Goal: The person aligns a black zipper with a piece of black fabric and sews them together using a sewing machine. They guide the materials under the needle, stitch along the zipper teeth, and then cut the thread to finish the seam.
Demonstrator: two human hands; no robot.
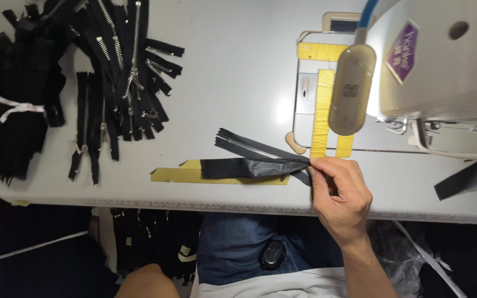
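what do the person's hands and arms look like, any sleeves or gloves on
Both are bare. The right hand wears no glove, ring or watch, and its forearm shows no sleeve as far as the frame's edge. Of the left arm only a bare rounded part shows at the bottom edge; its hand is out of view.

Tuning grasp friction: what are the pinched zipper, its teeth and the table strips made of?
Zipper in the right hand: black woven-looking tape, matte, folds limply. Teeth: likely metal, silvery glint. Strips on the table: yellowish tape, probably paper masking, dull and flat.
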